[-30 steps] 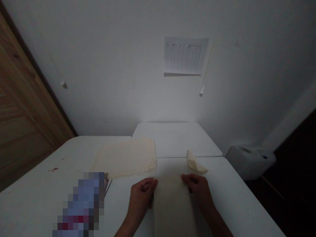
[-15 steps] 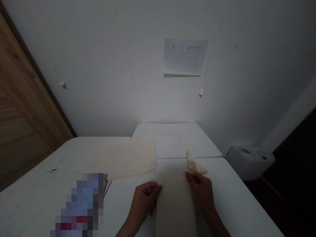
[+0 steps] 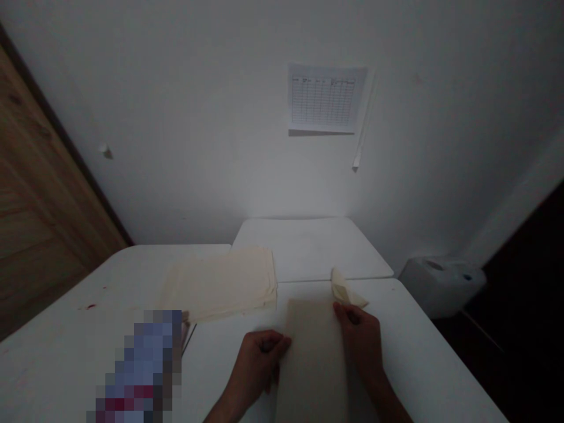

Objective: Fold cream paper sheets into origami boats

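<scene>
A long cream paper sheet [image 3: 312,358] stands in front of me, running down out of the bottom of the view. My left hand [image 3: 262,358] pinches its left edge between thumb and fingers. At its top right corner, my right hand [image 3: 362,335] grips the edge in the same kind of pinch. Just beyond the right hand lies a small folded cream piece [image 3: 346,289]. To the left, a stack of cream sheets [image 3: 224,281] rests on the table with uneven edges.
White tables [image 3: 440,376] stand together, with a white table [image 3: 308,249] behind against the wall. A blurred-out blue item [image 3: 147,358] lies at left. A printed chart [image 3: 322,98] hangs on the wall. A white container [image 3: 440,288] sits beyond the right edge, a wooden door [image 3: 39,194] at far left.
The top edge of the held sheet now stands higher and straighter between my hands. Both hands keep their pinch and have hardly moved. The view has shifted slightly.
</scene>
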`<state>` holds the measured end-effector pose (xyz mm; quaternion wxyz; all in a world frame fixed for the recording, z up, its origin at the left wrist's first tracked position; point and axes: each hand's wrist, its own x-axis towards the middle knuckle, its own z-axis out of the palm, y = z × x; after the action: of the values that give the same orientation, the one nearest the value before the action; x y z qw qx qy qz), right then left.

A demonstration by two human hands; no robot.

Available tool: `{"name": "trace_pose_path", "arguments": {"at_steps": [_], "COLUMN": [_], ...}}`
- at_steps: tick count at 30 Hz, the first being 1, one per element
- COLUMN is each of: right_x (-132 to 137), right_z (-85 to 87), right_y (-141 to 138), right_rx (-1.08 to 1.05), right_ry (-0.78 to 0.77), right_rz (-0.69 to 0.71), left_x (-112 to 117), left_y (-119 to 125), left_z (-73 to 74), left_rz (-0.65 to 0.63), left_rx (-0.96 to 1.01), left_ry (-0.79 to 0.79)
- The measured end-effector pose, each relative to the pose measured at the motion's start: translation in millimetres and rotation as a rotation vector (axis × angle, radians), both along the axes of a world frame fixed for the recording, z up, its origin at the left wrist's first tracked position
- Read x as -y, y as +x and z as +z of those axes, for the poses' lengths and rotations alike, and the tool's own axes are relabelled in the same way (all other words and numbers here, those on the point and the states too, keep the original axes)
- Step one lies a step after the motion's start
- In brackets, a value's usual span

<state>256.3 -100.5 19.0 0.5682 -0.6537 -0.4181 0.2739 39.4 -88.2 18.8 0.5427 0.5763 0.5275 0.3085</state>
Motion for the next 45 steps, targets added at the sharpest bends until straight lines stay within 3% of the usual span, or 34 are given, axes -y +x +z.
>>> {"name": "trace_pose_path", "arguments": {"at_steps": [16,22,26,30,33,37,41,45], "right_x": [-0.9,-2.2,-0.9,0.4,0.7,0.5,0.1,-0.1], "right_z": [-0.9,-3.8,-5.5,-6.3,-6.5,-6.9,-7.5,-7.3], "right_y": [-1.5,-5.4,-7.6,-8.8,-9.8,-10.7,-10.8,-11.0], "right_rx": [0.008,0.283,0.567,0.622,0.651,0.67,0.674,0.68], "right_ry": [0.004,-0.034,-0.119,-0.155,-0.165,-0.176,-0.176,-0.169], "right_rz": [0.024,0.082,0.081,0.088,0.1,0.111,0.12,0.111], "left_x": [-1.3,-3.8,3.1,9.0,6.2,-1.0,-3.3,-1.4], "left_y": [-2.7,-9.0,-10.1,-8.6,-10.2,-16.8,-22.6,-23.7], "left_z": [-3.5,-8.1,-2.6,3.9,-0.1,-14.4,-21.4,-17.9], "left_rz": [-0.01,0.04,0.009,-0.021,-0.079,-0.279,-0.351,-0.358], "left_rx": [-0.031,-0.331,-0.601,-0.9,-0.835,-0.732,-0.757,-0.78], "left_ry": [0.013,0.308,0.394,0.426,0.604,0.899,0.934,0.941]}}
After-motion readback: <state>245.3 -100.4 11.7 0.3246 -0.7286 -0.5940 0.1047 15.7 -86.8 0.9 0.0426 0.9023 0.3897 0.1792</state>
